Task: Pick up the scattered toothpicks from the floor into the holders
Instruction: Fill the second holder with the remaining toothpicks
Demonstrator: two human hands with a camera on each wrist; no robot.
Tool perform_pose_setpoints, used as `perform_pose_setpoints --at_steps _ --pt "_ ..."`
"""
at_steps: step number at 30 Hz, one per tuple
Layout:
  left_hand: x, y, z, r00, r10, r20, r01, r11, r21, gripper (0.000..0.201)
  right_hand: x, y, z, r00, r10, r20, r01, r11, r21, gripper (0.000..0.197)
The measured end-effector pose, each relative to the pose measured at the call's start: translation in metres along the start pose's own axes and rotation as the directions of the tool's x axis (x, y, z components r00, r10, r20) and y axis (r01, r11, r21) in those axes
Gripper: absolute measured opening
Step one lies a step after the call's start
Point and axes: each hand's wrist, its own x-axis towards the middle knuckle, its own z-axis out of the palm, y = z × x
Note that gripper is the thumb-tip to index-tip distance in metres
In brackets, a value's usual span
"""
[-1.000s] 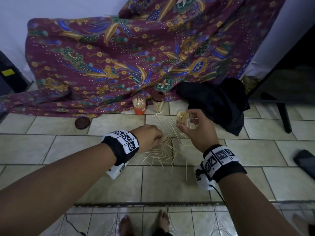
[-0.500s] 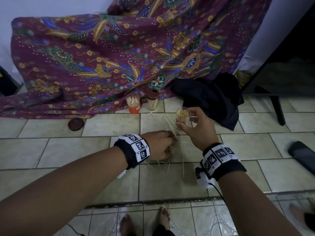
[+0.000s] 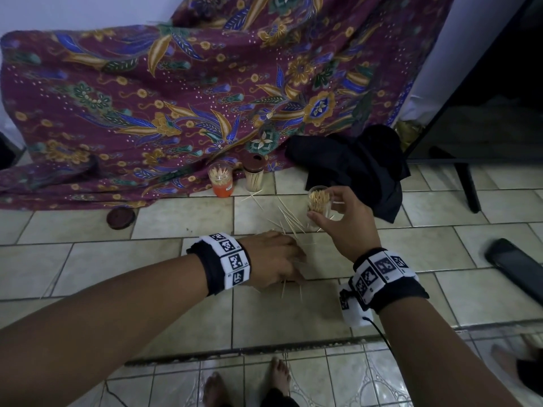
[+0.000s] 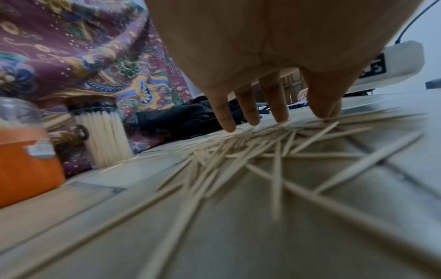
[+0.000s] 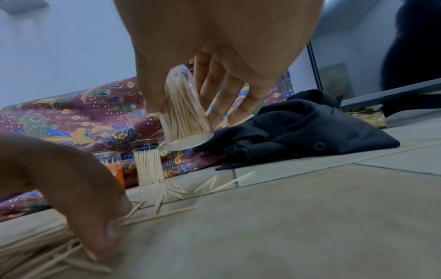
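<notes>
Clear holder (image 3: 318, 202) (packed with toothpicks) in right-hand fingers (image 3: 338, 198); left fingers (image 4: 281, 105) straight, touching floor toothpicks (image 4: 250, 151).

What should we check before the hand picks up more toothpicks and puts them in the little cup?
1. Clear holder gripped by the right hand, off the floor: ok.
2. Holder mouth open, no lid: ok.
3. Room left in that holder: cannot tell; it already looks well filled.
4. Left hand down on the scattered toothpicks, fingertips touching the pile: ok.
5. Toothpicks actually pinched in the left hand: not ok yet; the fingers look straight on the pile.
6. Orange holder and brown-lidded holder upright by the cloth, clear of both hands: ok.
</notes>
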Motion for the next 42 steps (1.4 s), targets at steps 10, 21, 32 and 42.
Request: perform_pose_setpoints --at_steps 10,21,32,42 --pt "-0.051 -0.033 -0.002 0.948 -0.28 -0.151 0.26 0.955 -0.141 0.042 0.002 -0.006 0.007 0.999 0.003 0.036 -0.003 1.0 0.001 0.044" --pt "-0.027 0.02 0.0 0.714 -0.687 0.134 0.7 0.699 -0.143 0.095 0.005 -0.014 0.02 0.999 -0.013 0.053 0.014 1.0 -0.024 0.048" --pt "-0.036 -0.016 -0.011 0.837 -0.513 0.191 0.547 0.791 -0.272 0.029 0.0 -0.014 0.014 0.998 0.007 0.055 -0.007 1.0 -0.005 0.044" --pt "-0.028 -0.006 -0.008 0.814 -0.55 0.188 0.57 0.818 -0.079 0.024 -0.002 -0.015 0.013 0.999 0.011 0.049 -0.011 1.0 0.012 0.045"
